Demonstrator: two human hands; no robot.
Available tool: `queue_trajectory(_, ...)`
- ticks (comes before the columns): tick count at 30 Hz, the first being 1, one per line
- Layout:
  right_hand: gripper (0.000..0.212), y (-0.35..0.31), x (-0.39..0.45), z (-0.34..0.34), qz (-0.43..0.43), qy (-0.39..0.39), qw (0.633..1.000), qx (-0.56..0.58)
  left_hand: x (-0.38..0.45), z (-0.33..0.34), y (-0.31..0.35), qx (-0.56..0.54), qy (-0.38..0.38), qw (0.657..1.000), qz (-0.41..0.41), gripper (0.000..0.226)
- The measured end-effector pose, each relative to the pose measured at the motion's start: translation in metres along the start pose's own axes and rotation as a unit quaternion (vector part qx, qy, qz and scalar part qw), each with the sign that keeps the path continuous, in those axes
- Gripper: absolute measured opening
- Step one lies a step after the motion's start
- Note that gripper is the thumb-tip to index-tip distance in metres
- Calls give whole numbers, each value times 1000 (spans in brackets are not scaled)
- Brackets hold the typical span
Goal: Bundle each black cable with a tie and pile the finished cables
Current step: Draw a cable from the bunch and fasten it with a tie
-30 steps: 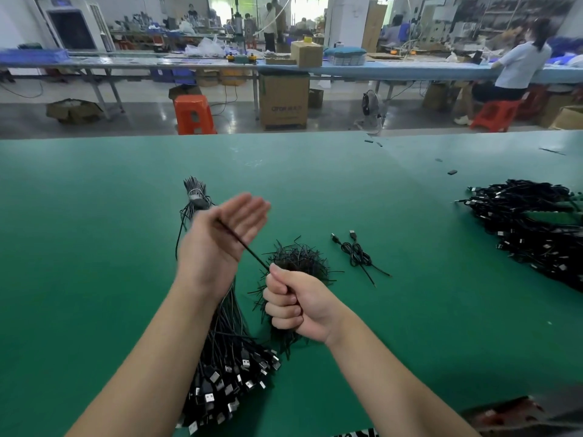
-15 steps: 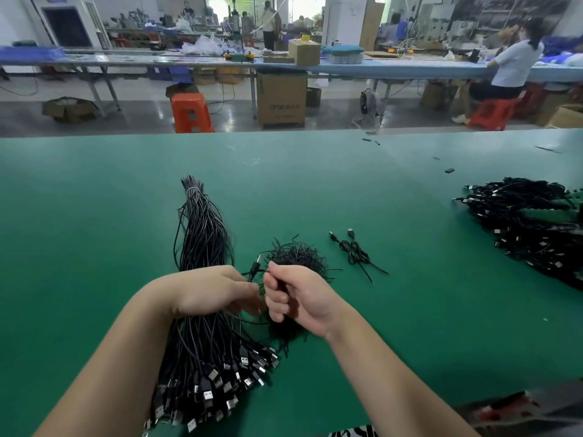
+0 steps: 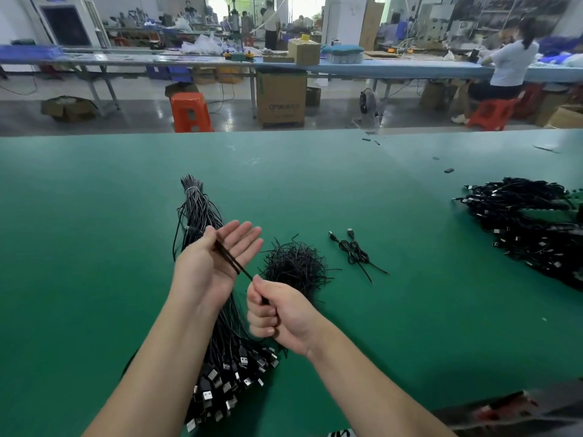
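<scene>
The left hand (image 3: 217, 263) is lying open, palm up and fingers straight, with a thin black cable (image 3: 232, 261) running taut across the palm, while the right hand (image 3: 277, 313) is clenching its curled fingers round the near end of that same cable, just below and beside the left wrist. Both hands are hovering over a long bundle of untied black cables with silver USB plugs (image 3: 220, 370), which is lying on the green table mat (image 3: 94, 247) and reaching from beneath the forearms to beyond the left hand. Just right of the hands a loose clump of short black wire ties (image 3: 295, 266) is waiting, and beside it one coiled and tied black cable (image 3: 355, 252) is lying alone. Far to the right a large heap of finished black cables (image 3: 530, 225) is building up. Judging by this, a good share is already done, yet the thick untied bundle suggests many cables are remaining, and the one in hand is only being coiled, not yet tied.
</scene>
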State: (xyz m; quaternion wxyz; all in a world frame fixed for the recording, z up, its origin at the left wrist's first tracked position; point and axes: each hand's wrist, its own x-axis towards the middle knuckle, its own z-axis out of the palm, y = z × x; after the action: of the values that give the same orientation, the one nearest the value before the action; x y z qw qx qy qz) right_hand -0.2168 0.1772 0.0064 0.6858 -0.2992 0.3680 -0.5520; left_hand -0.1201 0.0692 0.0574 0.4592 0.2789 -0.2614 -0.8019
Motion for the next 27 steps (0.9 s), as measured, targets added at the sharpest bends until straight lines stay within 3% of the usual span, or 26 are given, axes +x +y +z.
queue_trajectory(3, 38, 7, 0, -4, 6, -2, 1000, 24, -7, -2, 17, -19, -52, 998, -38, 32)
queue_trajectory(5, 38, 7, 0, -5, 10, -13, 997, 74, -13, -12, 26, 40, -163, 982, -87, 32)
queue_trajectory(6, 38, 5, -1, -6, 11, -21, 996, 89, -15, -19, 30, 101, -233, 961, -108, 37)
queue_trajectory(8, 37, -1, -2, -6, 12, -24, 998, 53, -22, -31, 38, 240, -365, 888, -142, 47)
queue_trajectory(10, 36, -6, -4, -6, 15, -14, 999, -34, -24, -37, 48, 358, -422, 813, -181, 45)
queue_trajectory(13, 31, -7, -4, -2, 2, 8, 992, -128, -24, -35, 53, 464, -433, 735, -240, 45)
queue_trajectory(16, 30, -3, -2, 0, 2, 28, 985, -170, -27, -31, 49, 575, -386, 679, -245, 39)
queue_trajectory(18, 31, -4, -3, -4, -7, 40, 979, -201, -29, -31, 47, 683, -340, 617, -196, 34)
queue_trajectory(20, 37, -8, -5, -9, -23, 47, 973, -223, -30, -31, 45, 794, -290, 521, -118, 34)
queue_trajectory(21, 39, -10, -6, -10, -28, 48, 975, -217, -28, -32, 43, 824, -260, 498, -80, 37)
queue_trajectory(22, 39, -11, -6, -11, -32, 49, 978, -201, -26, -34, 40, 826, -230, 512, -47, 38)
queue_trajectory(23, 39, -12, -6, -10, -37, 47, 982, -181, -24, -37, 37, 796, -200, 570, -19, 37)
queue_trajectory(25, 38, -12, -5, -7, -48, 38, 987, -146, -20, -40, 29, 637, -152, 755, 9, 34)
queue_trajectory(26, 38, -11, -3, -5, -54, 33, 989, -135, -19, -38, 23, 547, -129, 827, 29, 35)
queue_trajectory(27, 38, -10, -2, -3, -59, 29, 989, -132, -16, -35, 17, 469, -96, 876, 62, 36)
